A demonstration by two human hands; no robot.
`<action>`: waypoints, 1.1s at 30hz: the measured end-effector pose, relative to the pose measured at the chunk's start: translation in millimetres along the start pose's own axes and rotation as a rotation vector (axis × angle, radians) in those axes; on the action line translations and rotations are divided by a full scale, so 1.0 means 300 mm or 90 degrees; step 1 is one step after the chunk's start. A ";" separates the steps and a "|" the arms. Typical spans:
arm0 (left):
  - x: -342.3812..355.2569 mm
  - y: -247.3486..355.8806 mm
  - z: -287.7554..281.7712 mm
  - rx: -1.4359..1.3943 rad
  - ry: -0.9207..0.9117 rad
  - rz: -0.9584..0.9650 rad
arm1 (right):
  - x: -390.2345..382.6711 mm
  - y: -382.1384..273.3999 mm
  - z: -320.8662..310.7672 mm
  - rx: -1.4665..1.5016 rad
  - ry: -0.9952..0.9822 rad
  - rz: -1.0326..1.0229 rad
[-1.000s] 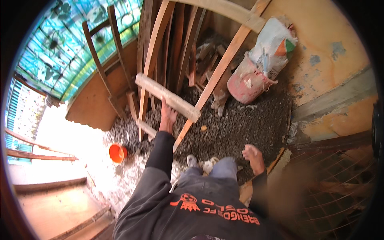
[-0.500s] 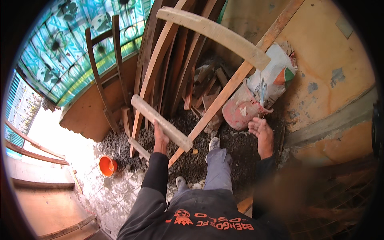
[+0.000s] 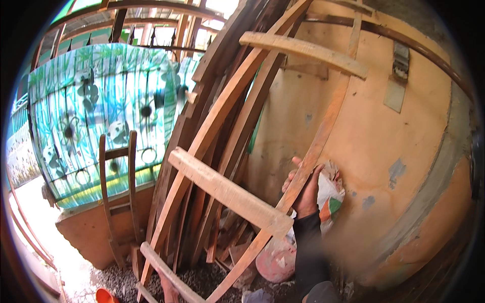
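A rough wooden ladder (image 3: 227,191) leans steeply in front of me, its rungs nailed across two long side rails. My right hand (image 3: 306,194) is closed around the right rail, between two rungs, with fingers on one side and the thumb on the other. Low at the picture's bottom, my left hand (image 3: 170,289) holds a lower rung (image 3: 169,270); its fingers are mostly hidden behind the wood. Beyond my right forearm stand a pinkish bucket (image 3: 275,261) and a white sack (image 3: 331,189), both partly covered.
Long dark planks (image 3: 204,131) lean behind the ladder. An orange wall (image 3: 374,151) rises on the right, with a small electrical box (image 3: 400,60). To the left are a panda-printed sheet (image 3: 96,116), a smaller wooden frame (image 3: 117,151) and an orange bucket (image 3: 105,296). Dark gravel (image 3: 113,278) covers the ground.
My view has tilted up along the ladder. My right hand, free before, has risen and taken hold of the right rail. My left hand now shows lower in the picture.
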State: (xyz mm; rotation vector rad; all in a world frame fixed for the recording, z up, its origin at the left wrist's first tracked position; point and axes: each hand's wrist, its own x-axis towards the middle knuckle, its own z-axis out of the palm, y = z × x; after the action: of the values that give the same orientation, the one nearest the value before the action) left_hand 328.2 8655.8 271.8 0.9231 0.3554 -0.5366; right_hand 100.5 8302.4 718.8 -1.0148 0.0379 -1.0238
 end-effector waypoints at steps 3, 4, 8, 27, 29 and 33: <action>-0.183 0.123 0.173 0.030 0.058 -0.097 | -0.003 -0.035 0.036 -0.056 0.061 0.000; -0.261 0.197 0.241 0.012 0.096 -0.140 | -0.005 -0.039 0.048 -0.070 0.084 -0.001; -0.211 0.164 0.187 0.009 0.074 -0.090 | -0.072 -0.105 0.117 -0.100 0.093 -0.032; -0.441 0.131 0.464 -0.090 -0.235 -0.016 | 0.092 -0.765 0.418 -0.302 0.021 -0.224; -0.511 0.158 0.580 -0.077 -0.223 -0.038 | 0.184 -0.825 0.377 -0.312 0.002 -0.241; -0.467 0.128 0.728 -0.091 -0.215 -0.012 | 0.395 -0.880 0.255 -0.320 -0.054 -0.242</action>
State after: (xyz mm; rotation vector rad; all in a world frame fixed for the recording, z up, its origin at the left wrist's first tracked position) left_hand 250.0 8533.7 490.2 0.6766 0.0952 -0.6637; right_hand 20.6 8235.1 999.5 -1.5638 0.0342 -1.3512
